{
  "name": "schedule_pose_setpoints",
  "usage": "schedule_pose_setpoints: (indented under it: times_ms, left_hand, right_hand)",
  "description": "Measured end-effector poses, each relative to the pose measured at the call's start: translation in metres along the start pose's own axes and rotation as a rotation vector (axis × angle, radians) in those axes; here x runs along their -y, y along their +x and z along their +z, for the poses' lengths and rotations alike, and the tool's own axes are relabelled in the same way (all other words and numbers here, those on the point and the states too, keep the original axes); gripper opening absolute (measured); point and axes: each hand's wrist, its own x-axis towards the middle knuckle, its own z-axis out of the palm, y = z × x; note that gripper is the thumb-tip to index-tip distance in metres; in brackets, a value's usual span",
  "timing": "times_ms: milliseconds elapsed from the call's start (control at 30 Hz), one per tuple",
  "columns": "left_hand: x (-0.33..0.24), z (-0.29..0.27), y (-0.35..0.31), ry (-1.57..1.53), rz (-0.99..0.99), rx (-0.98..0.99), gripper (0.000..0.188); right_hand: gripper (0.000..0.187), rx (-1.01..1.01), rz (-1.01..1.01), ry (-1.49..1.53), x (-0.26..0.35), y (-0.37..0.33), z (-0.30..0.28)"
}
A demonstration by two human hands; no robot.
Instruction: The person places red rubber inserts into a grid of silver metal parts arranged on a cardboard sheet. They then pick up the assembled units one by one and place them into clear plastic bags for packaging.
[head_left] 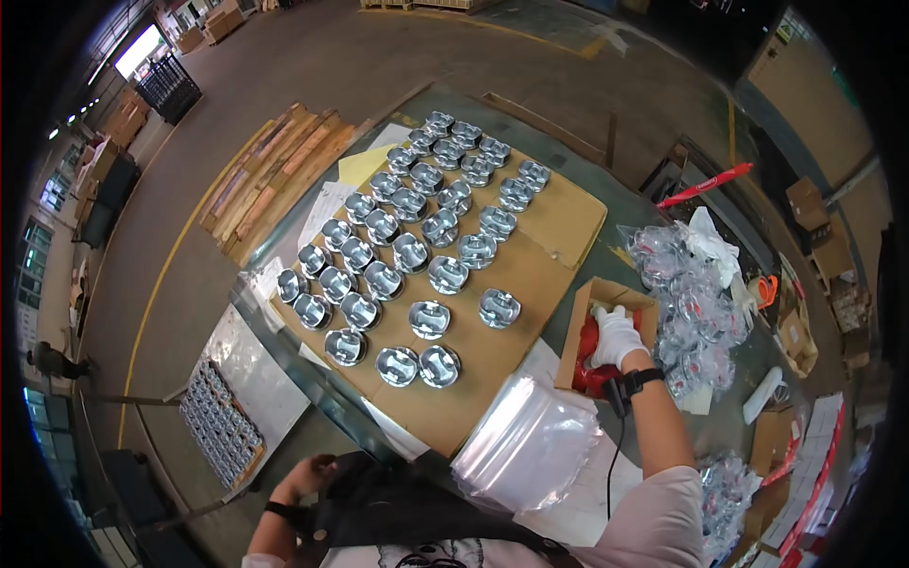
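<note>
My right hand (617, 338), in a white glove, reaches down into an open cardboard box (568, 352). Red pieces (589, 377) lie in that box, and the glove's fingers are among them. The fingertips are hidden, so their grip does not show. Low on the left, my bare left hand (308, 475) hangs beside my black apron (379, 506), fingers loosely apart with nothing seen in them. Many shiny metal pistons (429, 320) stand in rows on a brown cardboard sheet (554, 222) on the green table. Clear plastic bags (530, 445) lie stacked at its near edge.
Clear-wrapped parts (686, 303) are heaped right of the box, beside orange-handled scissors (763, 291) and a red strip (705, 185). More metal parts fill a tray (220, 423) on a lower stand at left. Wooden pallets (279, 175) lie beyond the table.
</note>
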Motion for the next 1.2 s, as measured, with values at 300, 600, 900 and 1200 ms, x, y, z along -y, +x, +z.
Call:
schedule_pose_setpoints:
  times_ms: [300,600,900,1200]
  left_hand:
    - [-0.323,-0.077,0.011,-0.098,0.608,0.678,0.037]
    - [-0.492,0.129,0.138,-0.635,0.518,0.339,0.042]
    - [-0.529,0.201,0.178,-0.865,0.115,0.784,0.031]
    - [-0.515,0.200,0.185,-1.029,0.140,0.734,0.028]
  right_hand:
    - [0.033,-0.391,-0.168,0.382,-0.053,-0.009,0.037]
    - [0.031,-0.425,0.113,1.298,-0.060,-0.054,0.016]
    - [0.042,-0.939,-0.163,0.729,-0.068,-0.039,0.064]
    - [0.077,-0.462,-0.225,1.581,-0.064,-0.063,0.072]
